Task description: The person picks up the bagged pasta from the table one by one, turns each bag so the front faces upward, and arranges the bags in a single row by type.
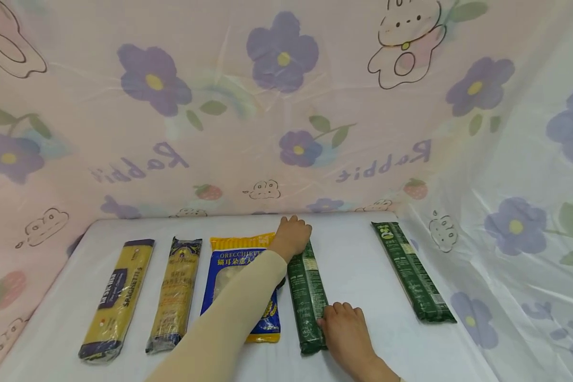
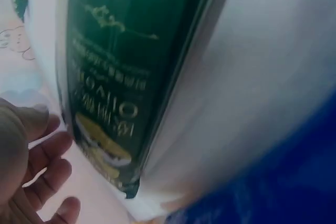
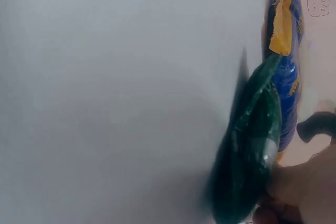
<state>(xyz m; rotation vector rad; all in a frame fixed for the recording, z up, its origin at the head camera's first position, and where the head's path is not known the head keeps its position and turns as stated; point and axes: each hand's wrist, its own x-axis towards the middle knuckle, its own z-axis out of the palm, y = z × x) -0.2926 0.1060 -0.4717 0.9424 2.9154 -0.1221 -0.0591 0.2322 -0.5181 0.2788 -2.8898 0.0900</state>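
A long green pasta packet point(image 1: 307, 302) with pale print lies lengthwise on the white table, between both hands. At its far end is my left hand point(image 1: 292, 235); in the left wrist view the hand's point(image 2: 39, 166) fingers are loosely bent and spread, fingertips right beside the packet's point(image 2: 115, 77) edge. My right hand point(image 1: 347, 337) grips the near right edge of the same packet. From the right wrist, its fingers and thumb are partly hidden against the packet's point(image 3: 247, 150) side. My left sleeve crosses a blue and yellow orecchiette bag point(image 1: 215, 276) and covers part of it.
Farther left lie two yellow spaghetti packets, one point(image 1: 116, 302) with dark blue ends and another point(image 1: 176, 297) in clear wrap. A second green packet point(image 1: 413, 273) lies near the right table edge. Patterned cloth point(image 1: 229, 132) hangs behind the white table point(image 1: 363, 276) and at its sides.
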